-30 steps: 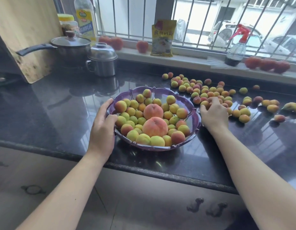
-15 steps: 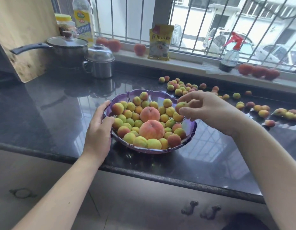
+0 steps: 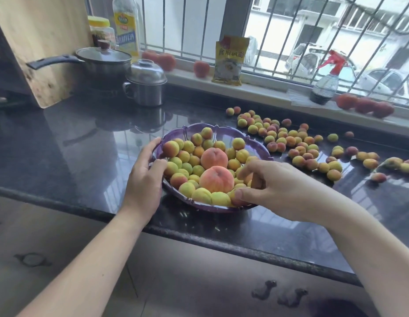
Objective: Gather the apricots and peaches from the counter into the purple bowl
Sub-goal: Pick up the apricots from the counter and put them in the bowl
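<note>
The purple bowl [image 3: 226, 131] sits at the centre of the frame near the front edge of the dark counter [image 3: 73, 152], a scalloped oval whose long axis runs from upper left to lower right across the picture. Two peaches [image 3: 216, 179] lie in its middle, one behind the other, each with its crease running roughly up the frame, and small apricots [image 3: 187, 147] fill the rest of the bowl (some thirty or more, though the right hand hides part of the pile, so an exact count is not possible). The left hand [image 3: 143, 179] rests against the bowl's left rim, fingers loosely curved along the rim and thumb lying over the edge beside the fruit. The right hand [image 3: 274, 186] hangs over the bowl's lower right side, fingers bent downward and slightly spread among the apricots; whether the fingertips pinch one cannot be told. To the right of the bowl, loose apricots [image 3: 290, 140] lie scattered across the counter toward the right edge of the frame, perhaps fifty. At upper left stand a lidded pan [image 3: 102, 62] and a small steel pot [image 3: 146, 83], side by side. On the windowsill are a yellow packet [image 3: 230, 60] at centre top and a spray bottle [image 3: 325, 83] at upper right.
</note>
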`<state>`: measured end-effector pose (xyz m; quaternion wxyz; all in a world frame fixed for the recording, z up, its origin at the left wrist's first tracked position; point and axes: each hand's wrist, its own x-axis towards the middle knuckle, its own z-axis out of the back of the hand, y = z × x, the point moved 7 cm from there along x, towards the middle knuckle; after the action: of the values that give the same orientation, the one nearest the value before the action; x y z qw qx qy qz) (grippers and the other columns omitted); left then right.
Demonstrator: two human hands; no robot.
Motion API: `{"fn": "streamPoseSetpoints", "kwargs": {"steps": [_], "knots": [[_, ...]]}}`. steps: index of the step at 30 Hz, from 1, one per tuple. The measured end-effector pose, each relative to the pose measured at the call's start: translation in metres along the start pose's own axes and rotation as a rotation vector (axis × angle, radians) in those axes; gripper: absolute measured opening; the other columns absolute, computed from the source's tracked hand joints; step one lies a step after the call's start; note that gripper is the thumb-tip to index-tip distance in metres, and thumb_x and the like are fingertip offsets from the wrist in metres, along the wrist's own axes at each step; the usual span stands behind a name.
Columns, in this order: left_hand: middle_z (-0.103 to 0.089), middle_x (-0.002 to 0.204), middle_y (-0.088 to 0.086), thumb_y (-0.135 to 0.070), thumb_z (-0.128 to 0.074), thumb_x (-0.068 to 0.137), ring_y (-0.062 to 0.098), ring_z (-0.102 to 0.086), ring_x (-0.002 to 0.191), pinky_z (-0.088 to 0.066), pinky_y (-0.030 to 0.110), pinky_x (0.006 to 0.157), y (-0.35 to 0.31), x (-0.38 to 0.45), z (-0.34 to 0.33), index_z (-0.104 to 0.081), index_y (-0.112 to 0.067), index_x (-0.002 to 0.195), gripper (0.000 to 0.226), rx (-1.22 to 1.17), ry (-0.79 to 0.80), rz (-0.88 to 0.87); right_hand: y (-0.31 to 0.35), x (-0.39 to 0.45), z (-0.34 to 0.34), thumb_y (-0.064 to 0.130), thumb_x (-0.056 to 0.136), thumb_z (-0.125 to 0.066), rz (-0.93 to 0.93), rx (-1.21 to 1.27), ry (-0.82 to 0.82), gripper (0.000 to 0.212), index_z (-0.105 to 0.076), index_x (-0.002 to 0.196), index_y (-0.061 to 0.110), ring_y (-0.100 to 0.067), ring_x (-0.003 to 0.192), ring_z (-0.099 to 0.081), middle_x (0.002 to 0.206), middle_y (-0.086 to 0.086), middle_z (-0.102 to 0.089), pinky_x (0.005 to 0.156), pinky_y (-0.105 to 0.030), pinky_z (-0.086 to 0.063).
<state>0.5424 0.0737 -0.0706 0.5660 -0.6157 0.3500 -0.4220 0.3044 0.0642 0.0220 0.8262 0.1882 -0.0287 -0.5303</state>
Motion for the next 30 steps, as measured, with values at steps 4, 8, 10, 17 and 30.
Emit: {"fn": "streamPoseSetpoints", "kwargs": {"steps": [4, 8, 10, 17, 30], "knots": [[-0.059, 0.126, -0.035, -0.047, -0.048, 0.091, 0.004, -0.063, 0.121, -0.058, 0.032, 0.097, 0.001, 0.000, 0.001, -0.052, -0.049, 0.145, 0.054, 0.002, -0.006, 0.005, 0.006, 0.005, 0.003, 0.041, 0.092, -0.069, 0.082, -0.003, 0.023, 0.009, -0.068, 0.090, 0.032, -0.003, 0.071, -0.060, 0.081, 0.013, -0.065, 0.058, -0.016, -0.045], [-0.059, 0.127, -0.033, -0.047, -0.047, 0.091, 0.004, -0.062, 0.121, -0.057, 0.030, 0.097, 0.000, 0.000, 0.000, -0.051, -0.048, 0.146, 0.055, 0.003, -0.003, -0.004, 0.006, 0.010, 0.002, 0.041, 0.091, -0.072, 0.094, -0.039, 0.019, 0.012, -0.068, 0.085, 0.030, -0.004, 0.068, -0.059, 0.078, 0.012, -0.065, 0.056, -0.015, -0.042], [-0.059, 0.128, -0.032, -0.048, -0.047, 0.090, 0.004, -0.062, 0.121, -0.057, 0.028, 0.094, 0.000, 0.000, 0.000, -0.051, -0.047, 0.147, 0.056, 0.006, 0.003, -0.004, 0.009, 0.010, 0.000, 0.042, 0.091, -0.070, 0.114, -0.095, 0.021, 0.013, -0.067, 0.085, 0.031, -0.006, 0.071, -0.059, 0.080, 0.011, -0.064, 0.057, -0.017, -0.041], [-0.061, 0.142, -0.017, -0.049, -0.047, 0.091, 0.010, -0.062, 0.126, -0.059, 0.033, 0.098, 0.005, 0.002, 0.002, -0.051, -0.045, 0.150, 0.059, 0.016, -0.005, 0.004, -0.036, 0.018, 0.039, 0.029, 0.099, -0.063, 0.004, 0.183, -0.348, 0.014, -0.073, 0.092, 0.021, -0.011, 0.074, -0.064, 0.080, 0.007, -0.069, 0.060, -0.019, -0.046], [-0.074, 0.123, -0.014, -0.040, -0.045, 0.088, 0.011, -0.068, 0.116, -0.059, 0.038, 0.100, -0.001, -0.002, 0.002, -0.067, -0.035, 0.134, 0.051, 0.047, -0.075, -0.004, -0.174, 0.039, -0.003, -0.003, 0.093, -0.052, -0.453, 0.134, -0.764, 0.031, -0.060, 0.123, 0.001, -0.031, 0.111, -0.050, 0.132, -0.020, -0.049, 0.088, -0.029, -0.033]]}}
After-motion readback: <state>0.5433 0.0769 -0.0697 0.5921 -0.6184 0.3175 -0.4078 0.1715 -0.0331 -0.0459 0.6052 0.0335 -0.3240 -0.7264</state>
